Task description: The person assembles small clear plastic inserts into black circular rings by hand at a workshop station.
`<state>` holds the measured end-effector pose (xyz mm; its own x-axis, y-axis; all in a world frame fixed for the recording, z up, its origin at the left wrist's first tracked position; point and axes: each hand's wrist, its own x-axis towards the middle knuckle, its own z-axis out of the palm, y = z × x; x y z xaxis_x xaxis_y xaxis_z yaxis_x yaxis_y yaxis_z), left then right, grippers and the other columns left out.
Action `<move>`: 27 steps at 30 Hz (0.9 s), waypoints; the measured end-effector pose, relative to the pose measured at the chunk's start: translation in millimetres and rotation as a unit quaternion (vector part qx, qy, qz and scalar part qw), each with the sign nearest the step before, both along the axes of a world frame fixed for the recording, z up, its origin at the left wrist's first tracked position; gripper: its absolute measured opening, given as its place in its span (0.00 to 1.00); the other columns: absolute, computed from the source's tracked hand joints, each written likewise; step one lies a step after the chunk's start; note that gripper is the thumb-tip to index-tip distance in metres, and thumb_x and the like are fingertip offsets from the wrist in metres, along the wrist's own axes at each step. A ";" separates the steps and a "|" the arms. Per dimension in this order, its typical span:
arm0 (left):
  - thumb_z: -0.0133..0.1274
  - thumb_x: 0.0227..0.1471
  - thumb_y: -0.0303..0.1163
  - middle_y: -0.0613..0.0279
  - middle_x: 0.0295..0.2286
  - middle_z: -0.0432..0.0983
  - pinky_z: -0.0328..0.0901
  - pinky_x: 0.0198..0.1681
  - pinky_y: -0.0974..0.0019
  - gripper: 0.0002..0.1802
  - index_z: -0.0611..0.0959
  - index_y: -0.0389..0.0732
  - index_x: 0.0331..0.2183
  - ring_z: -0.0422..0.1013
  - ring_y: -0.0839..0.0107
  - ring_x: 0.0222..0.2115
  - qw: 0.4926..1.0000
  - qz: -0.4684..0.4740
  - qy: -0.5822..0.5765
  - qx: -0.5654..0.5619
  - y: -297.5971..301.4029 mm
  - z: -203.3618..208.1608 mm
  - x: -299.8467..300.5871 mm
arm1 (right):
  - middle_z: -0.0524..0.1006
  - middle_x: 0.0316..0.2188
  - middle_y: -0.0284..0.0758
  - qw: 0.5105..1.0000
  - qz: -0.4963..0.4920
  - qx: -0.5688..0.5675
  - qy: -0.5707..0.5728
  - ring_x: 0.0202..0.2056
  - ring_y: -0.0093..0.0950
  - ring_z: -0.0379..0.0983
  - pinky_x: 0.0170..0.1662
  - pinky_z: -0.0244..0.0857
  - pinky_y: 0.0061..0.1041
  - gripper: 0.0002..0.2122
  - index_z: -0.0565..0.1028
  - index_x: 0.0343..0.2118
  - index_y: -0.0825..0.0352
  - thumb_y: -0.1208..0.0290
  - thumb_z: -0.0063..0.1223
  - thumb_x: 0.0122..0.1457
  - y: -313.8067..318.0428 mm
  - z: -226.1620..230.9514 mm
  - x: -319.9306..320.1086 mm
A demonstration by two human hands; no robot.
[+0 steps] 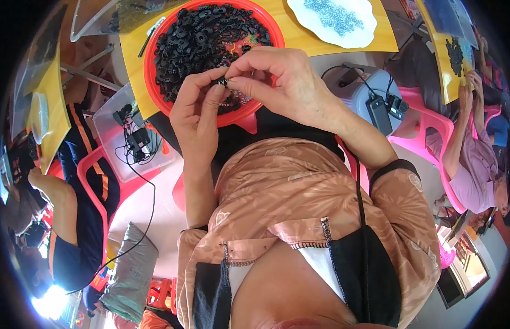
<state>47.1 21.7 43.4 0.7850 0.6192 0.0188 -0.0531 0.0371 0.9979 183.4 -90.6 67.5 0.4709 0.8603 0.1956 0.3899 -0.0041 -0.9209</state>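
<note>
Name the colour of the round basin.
The basin is red, clearest in the head view.

The small piece [222, 81] between the fingers [212, 97] is dark. Just beneath them, black plastic parts [189, 41] fill a bright red basin [278, 34], with silvery bits [243, 99] close under the fingers. The table [383, 33] is warm yellow. Farther out and right of the fingers, a white scalloped plate [298, 15] carries blue-grey metal pieces [334, 17]. Nearer the body than the fingers, the wearer's shirt [288, 172] is coppery brown with a paler leaf-and-flower print, black panels and white strips. Well left of the fingers are a pink chair [86, 163], navy trousers [79, 131] striped orange and a grey-green sack [131, 268]; well right, a black adapter [379, 114] and a lilac co-worker's shirt [474, 181].
</note>
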 end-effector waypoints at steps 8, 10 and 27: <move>0.51 0.54 0.21 0.65 0.30 0.74 0.65 0.34 0.79 0.09 0.76 0.34 0.40 0.70 0.81 0.29 0.995 0.035 -0.036 -0.085 -2.3 -7.7 -7.9 | 0.74 0.21 0.33 0.998 0.022 -0.062 0.016 0.22 0.19 0.70 0.25 0.63 0.18 0.05 0.77 0.31 0.69 0.76 0.59 0.51 0.5 9.9 -3.2; 0.51 0.54 0.21 0.64 0.29 0.74 0.66 0.34 0.78 0.09 0.76 0.34 0.40 0.70 0.81 0.28 0.996 0.031 -0.022 -0.084 -1.7 -9.0 -10.0 | 0.74 0.17 0.38 0.998 0.020 -0.060 -0.020 0.20 0.28 0.74 0.25 0.67 0.24 0.05 0.76 0.27 0.70 0.74 0.57 0.50 1.2 9.0 -3.9; 0.52 0.54 0.21 0.64 0.30 0.74 0.66 0.33 0.78 0.08 0.76 0.34 0.39 0.70 0.80 0.28 0.996 0.016 -0.021 -0.090 -3.0 -12.2 -16.1 | 0.74 0.17 0.38 0.994 0.032 -0.095 -0.033 0.21 0.27 0.74 0.26 0.66 0.25 0.06 0.76 0.27 0.71 0.74 0.57 0.51 -2.6 9.3 -6.9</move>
<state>31.0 18.7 31.1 0.7663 0.6394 -0.0627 -0.0981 0.2128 0.9721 176.6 -93.2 76.9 0.4057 0.9123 0.0555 0.4553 -0.1490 -0.8778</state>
